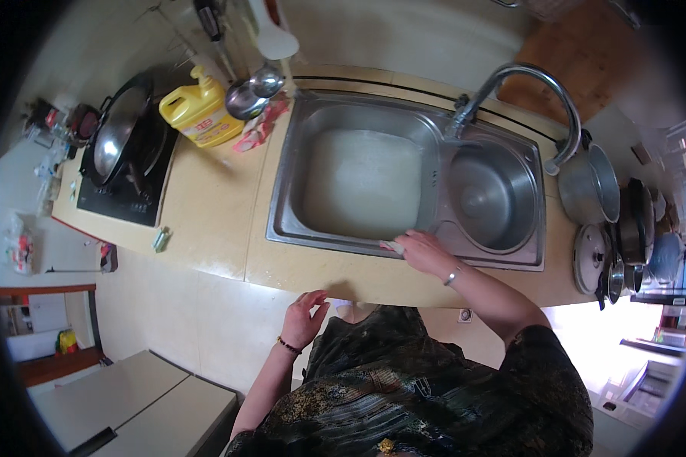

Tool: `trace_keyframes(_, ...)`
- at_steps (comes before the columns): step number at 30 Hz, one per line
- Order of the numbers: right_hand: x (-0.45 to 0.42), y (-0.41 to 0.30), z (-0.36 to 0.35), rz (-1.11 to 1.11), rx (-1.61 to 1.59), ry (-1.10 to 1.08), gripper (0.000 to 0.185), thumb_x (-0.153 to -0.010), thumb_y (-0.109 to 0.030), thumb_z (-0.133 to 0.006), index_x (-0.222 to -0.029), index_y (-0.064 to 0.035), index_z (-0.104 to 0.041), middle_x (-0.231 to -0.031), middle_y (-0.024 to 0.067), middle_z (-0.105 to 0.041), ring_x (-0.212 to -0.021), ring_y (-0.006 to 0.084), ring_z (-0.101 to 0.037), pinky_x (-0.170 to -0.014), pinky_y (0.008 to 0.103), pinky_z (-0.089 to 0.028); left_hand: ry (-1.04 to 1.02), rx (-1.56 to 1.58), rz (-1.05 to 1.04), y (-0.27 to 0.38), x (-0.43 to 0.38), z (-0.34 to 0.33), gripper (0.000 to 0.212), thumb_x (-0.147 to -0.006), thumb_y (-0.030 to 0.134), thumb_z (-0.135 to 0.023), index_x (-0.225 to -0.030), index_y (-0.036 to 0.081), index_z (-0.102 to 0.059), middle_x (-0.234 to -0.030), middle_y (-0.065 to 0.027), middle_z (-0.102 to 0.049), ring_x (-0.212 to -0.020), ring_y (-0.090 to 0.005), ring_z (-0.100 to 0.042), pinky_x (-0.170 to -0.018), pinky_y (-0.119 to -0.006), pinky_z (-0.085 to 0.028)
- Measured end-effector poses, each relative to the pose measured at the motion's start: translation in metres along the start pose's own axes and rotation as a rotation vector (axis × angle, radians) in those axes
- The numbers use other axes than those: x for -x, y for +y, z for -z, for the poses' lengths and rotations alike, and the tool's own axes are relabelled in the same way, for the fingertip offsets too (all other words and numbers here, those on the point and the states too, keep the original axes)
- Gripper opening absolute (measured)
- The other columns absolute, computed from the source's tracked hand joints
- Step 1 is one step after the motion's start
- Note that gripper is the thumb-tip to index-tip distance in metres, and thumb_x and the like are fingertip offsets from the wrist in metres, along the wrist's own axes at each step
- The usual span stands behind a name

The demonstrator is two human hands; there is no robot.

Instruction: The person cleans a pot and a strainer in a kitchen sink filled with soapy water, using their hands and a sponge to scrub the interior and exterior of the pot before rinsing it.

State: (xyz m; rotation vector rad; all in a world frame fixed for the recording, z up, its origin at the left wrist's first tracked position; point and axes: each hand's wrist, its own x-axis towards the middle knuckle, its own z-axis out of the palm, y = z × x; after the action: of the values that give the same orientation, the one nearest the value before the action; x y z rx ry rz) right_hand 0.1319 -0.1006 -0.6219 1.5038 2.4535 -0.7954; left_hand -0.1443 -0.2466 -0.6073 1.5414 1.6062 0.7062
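My right hand [426,251] is closed around a small crumpled cloth [393,246], which touches the front rim of the stainless steel double sink [343,243]. Cloudy water [363,177] stands in the large left basin, behind that hand. The round right basin [486,194] shows a bare metal bottom. A curved chrome faucet [540,77] arches over the right side of the sink. My left hand [306,317] hangs in front of the counter edge, fingers loosely bent and apart, holding nothing.
On the counter [211,228] at left stand a yellow pump jug [203,114], a red and white cloth [260,127] and a wok [117,137] on a black cooktop [114,205]. Ladles [244,100] hang behind. Metal pots [589,185] and a lid [589,257] crowd the right end.
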Motion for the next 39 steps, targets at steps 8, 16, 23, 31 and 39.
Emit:
trace_keyframes(8,-0.114,-0.134,-0.006,0.132,-0.522,0.254,0.020,-0.078,-0.019,-0.054,-0.096,-0.0132,-0.062,-0.094,0.0113,-0.060,-0.088,0.0309,-0.058,-0.076,0.0400,-0.047,0.090,0.123,-0.071,0.005,0.003,0.010,0.021,-0.080,0.004,-0.059,-0.100,0.001,-0.057,-0.087,-0.0139,-0.063,-0.078,-0.0233,-0.064,-0.068,-0.031,-0.050)
trace_keyframes(16,-0.148,-0.203,-0.054,0.605,-0.196,0.549,0.017,-0.078,-0.016,-0.053,-0.092,-0.0156,-0.063,-0.100,0.0015,-0.059,-0.096,0.0238,-0.050,-0.082,0.0339,-0.041,0.228,0.184,-0.026,0.008,0.024,0.025,0.018,-0.082,-0.001,-0.054,-0.099,0.002,-0.058,-0.078,-0.0111,-0.063,-0.070,-0.0177,-0.063,-0.063,-0.027,-0.050)
trace_keyframes(23,-0.117,-0.070,-0.017,0.320,-0.107,0.057,0.021,-0.076,-0.012,-0.055,-0.093,-0.0138,-0.066,-0.091,0.0103,-0.061,-0.088,0.0277,-0.056,-0.079,0.0359,-0.044,0.269,0.175,0.067,-0.022,0.043,0.036,0.013,-0.082,-0.002,-0.053,-0.094,0.000,-0.059,-0.077,-0.0098,-0.064,-0.071,-0.0145,-0.063,-0.066,-0.026,-0.050)
trace_keyframes(31,-0.207,-0.131,-0.020,0.181,-0.301,0.513,0.027,-0.077,-0.010,-0.050,-0.102,-0.0112,-0.060,-0.102,0.0165,-0.056,-0.093,0.0335,-0.054,-0.079,0.0398,-0.045,0.242,0.196,0.075,-0.023,0.041,0.033,0.012,-0.083,0.000,-0.054,-0.094,0.000,-0.060,-0.077,-0.0098,-0.064,-0.071,-0.0148,-0.063,-0.066,-0.025,-0.050)
trace_keyframes(39,-0.112,-0.111,-0.041,0.530,-0.041,0.313,0.019,-0.085,-0.016,-0.045,-0.096,-0.0161,-0.060,-0.101,0.0080,-0.053,-0.096,0.0281,-0.049,-0.080,0.0365,-0.044,0.236,0.211,0.052,-0.032,0.043,0.030,0.013,-0.082,-0.001,-0.054,-0.094,-0.001,-0.059,-0.078,-0.0101,-0.064,-0.072,-0.0153,-0.064,-0.066,-0.026,-0.050)
